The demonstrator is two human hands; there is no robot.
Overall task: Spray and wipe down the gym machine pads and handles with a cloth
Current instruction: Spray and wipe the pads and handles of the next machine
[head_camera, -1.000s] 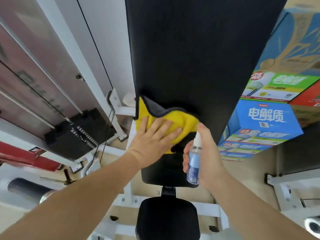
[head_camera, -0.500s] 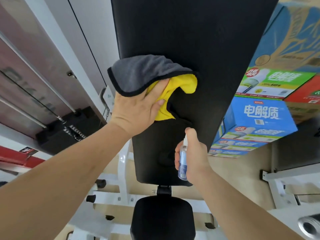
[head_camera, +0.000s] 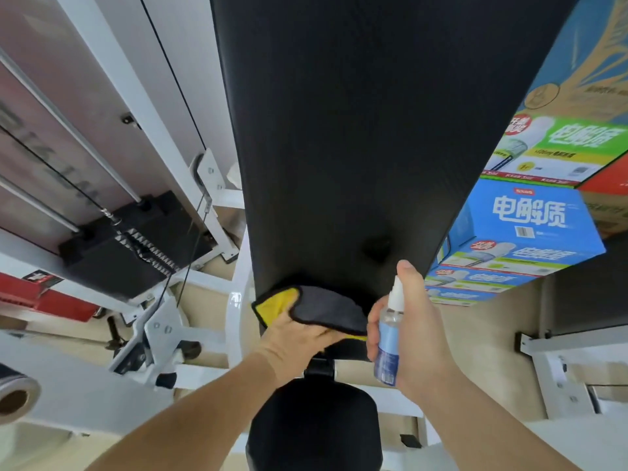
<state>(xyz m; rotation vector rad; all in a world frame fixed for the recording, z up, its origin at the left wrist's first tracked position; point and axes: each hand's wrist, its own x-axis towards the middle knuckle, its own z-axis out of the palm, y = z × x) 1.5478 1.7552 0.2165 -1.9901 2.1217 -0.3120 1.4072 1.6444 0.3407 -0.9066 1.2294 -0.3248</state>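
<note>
A long black back pad (head_camera: pixel 356 130) fills the upper middle of the head view. My left hand (head_camera: pixel 295 341) presses a yellow and grey cloth (head_camera: pixel 323 309) against the pad's lower left end. My right hand (head_camera: pixel 418 338) holds a small clear spray bottle (head_camera: pixel 389 338) with a white nozzle and blue label upright, just right of the cloth, thumb up near the pad's lower edge. Below both hands sits the black seat pad (head_camera: pixel 312 426).
White machine frame (head_camera: pixel 190 334) and a black weight stack (head_camera: pixel 136 243) with cable stand to the left. Blue and green cardboard boxes (head_camera: pixel 523 232) are stacked on the right. A white frame piece (head_camera: pixel 560 379) lies at lower right, a roll (head_camera: pixel 13 399) at lower left.
My left hand slid the cloth down the back pad from its upper middle to its lower end. My right hand with the bottle stayed near the pad's lower right.
</note>
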